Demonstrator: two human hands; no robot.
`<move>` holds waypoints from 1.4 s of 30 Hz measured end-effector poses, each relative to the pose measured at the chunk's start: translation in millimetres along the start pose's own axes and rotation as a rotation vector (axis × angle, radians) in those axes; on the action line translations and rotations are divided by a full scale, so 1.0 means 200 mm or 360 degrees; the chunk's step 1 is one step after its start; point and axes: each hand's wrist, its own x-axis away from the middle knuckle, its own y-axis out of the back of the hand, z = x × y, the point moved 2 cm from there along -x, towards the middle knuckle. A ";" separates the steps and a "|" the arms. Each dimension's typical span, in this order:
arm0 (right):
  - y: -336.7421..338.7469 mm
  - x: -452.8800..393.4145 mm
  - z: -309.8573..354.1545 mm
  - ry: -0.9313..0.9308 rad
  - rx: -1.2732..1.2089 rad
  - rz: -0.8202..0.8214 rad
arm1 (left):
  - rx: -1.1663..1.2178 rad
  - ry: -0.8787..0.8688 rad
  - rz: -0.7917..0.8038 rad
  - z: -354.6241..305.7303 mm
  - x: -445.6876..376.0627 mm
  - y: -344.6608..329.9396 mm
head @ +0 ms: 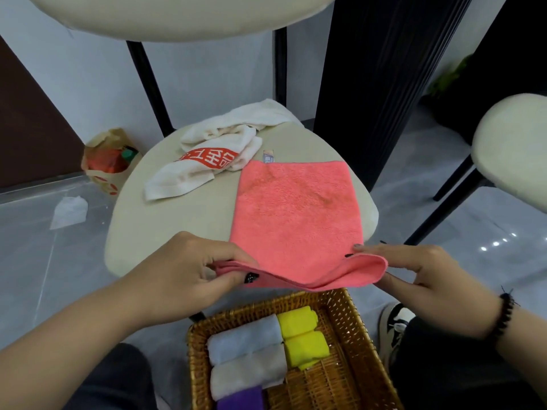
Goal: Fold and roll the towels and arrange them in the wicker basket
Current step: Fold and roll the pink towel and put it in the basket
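Observation:
A pink towel (296, 211) lies flat on a cream stool seat (177, 214), its near edge lifted and curled over. My left hand (189, 267) pinches the near left corner of that edge. My right hand (426, 270) holds the near right corner, fingers under and over the fold. Below, on my lap, sits the wicker basket (361, 329). Inside it lie a pale blue roll (245, 338), a grey roll (248, 371), two yellow rolls (302, 335) and a purple one (239, 399). A crumpled white towel with red print (213, 155) rests at the seat's far side.
A brown paper bag (106, 161) with rubbish stands on the floor at left, near a white tissue (69, 211). A second cream stool (512, 149) is at right. Black chair legs (148, 75) and a dark panel (379, 84) rise behind the seat.

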 end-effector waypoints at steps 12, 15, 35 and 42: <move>0.03 -0.12 0.11 -0.0088 -0.0572 0.0069 | 0.0184 0.0014 -0.0172 -0.02 -0.15 0.08; 0.03 -0.14 0.13 -0.0112 -0.0553 0.0153 | 0.0241 0.0027 -0.0223 -0.01 -0.15 0.10; -0.26 -0.29 0.36 -0.0074 -0.0253 0.0138 | 0.0212 0.0091 -0.0379 -0.11 0.07 -0.01; -0.31 -0.31 0.38 -0.0035 -0.0275 0.0103 | 0.0173 -0.0011 -0.0375 -0.09 0.08 -0.03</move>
